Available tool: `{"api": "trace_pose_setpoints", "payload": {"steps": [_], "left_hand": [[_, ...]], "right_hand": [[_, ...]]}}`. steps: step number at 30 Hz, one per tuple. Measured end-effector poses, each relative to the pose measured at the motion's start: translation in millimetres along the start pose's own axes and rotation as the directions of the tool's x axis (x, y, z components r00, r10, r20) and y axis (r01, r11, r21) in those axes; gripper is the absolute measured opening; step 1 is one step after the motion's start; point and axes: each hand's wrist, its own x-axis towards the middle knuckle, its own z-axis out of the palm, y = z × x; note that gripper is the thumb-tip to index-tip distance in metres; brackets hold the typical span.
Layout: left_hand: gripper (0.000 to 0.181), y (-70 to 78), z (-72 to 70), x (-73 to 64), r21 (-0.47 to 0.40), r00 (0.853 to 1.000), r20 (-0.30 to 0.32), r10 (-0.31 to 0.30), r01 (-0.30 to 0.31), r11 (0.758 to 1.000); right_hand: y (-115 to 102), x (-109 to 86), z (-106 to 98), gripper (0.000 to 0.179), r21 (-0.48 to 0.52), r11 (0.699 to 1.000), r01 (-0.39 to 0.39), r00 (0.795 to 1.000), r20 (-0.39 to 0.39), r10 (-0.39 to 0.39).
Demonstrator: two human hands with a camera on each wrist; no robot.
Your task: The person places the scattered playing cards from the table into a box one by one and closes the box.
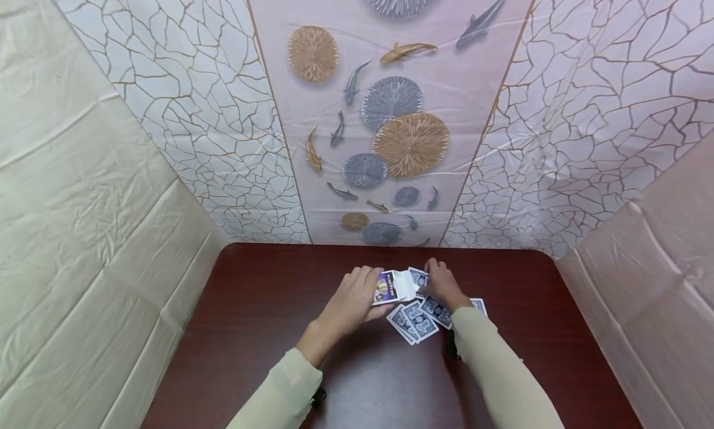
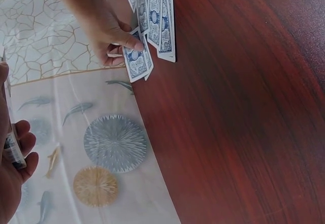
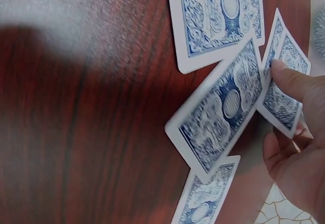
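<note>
My left hand (image 1: 350,296) holds a purple playing-card box (image 1: 386,287) with its white flap end turned to the right. In the left wrist view only the edge of that box (image 2: 14,152) shows, held by the fingers of the left hand (image 2: 20,178). Blue-backed playing cards (image 1: 419,320) lie face down and overlapping on the table. At their far side my right hand (image 1: 443,283) pinches a card (image 3: 284,89) between thumb and fingers, and a second card lies close behind it. Whether both are gripped is unclear.
The dark red-brown table (image 1: 251,342) runs back to a patterned cloth wall (image 1: 362,218). Pale cloth panels (image 1: 111,261) stand on both sides. A single card (image 1: 478,305) lies partly behind the right sleeve.
</note>
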Motion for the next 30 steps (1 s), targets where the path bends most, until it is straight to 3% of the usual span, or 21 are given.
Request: {"api": "trace_pose_setpoints", "payload": {"steps": [8,13,18,24,30], "left_hand": [[0.076,-0.7,-1.8,0.6,0.023,1.0,-0.012,0.003,-0.003,1.0],[0.077,-2.7,-2.3,0.7,0.012,1.0,-0.025,0.003,-0.003,1.0],[0.077,-3.5,-2.5,0.1,0.002,0.999,-0.035,0.004,-0.004,1.0],[0.077,-3.7,-3.2,0.5,0.028,0.999,-0.039,0.011,-0.01,1.0],[0.078,-3.5,-4.2,0.6,0.022,0.999,-0.035,0.015,-0.014,1.0]], "right_hand": [[3.1,-6.0,-4.0,0.035,0.182,0.981,0.06,0.998,-0.006,-0.06],[8.9,-12.9,-11.0,0.022,0.327,0.943,0.065,0.997,0.007,-0.071],[14.4,-15.9,-15.8,0.018,0.4,0.91,0.106,0.993,-0.003,-0.114],[14.9,-21.5,-21.2,0.019,0.473,0.88,0.045,0.997,0.031,-0.067],[13.1,-28.5,-27.6,0.032,0.566,0.824,-0.033,0.997,0.077,-0.013]]}}
